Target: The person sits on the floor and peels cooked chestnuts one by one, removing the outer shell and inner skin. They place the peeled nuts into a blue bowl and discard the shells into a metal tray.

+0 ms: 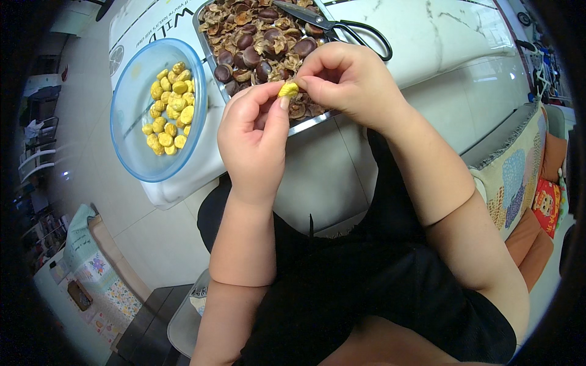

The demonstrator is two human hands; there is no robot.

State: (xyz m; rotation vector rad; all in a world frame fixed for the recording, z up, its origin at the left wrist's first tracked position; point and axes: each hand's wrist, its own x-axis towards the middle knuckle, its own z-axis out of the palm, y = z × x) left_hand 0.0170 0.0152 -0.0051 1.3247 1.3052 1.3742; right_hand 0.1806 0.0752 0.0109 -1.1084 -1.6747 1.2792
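Note:
Between the thumb and forefinger of my left hand is a yellow peeled chestnut. The fingers of my right hand are pinched together right beside it, touching or almost touching its right side; whatever lies between their tips is too small to make out. Both hands are over the near edge of a metal tray. Brown unpeeled chestnuts and broken shells fill the tray. To the left, a clear bluish oval bowl holds several peeled yellow chestnuts.
Black-handled scissors lie across the tray's far right corner, handles over the rim. Tray and bowl rest on a table with a white marbled cover. At the right stands a sofa with a patterned throw; tiled floor shows at the left.

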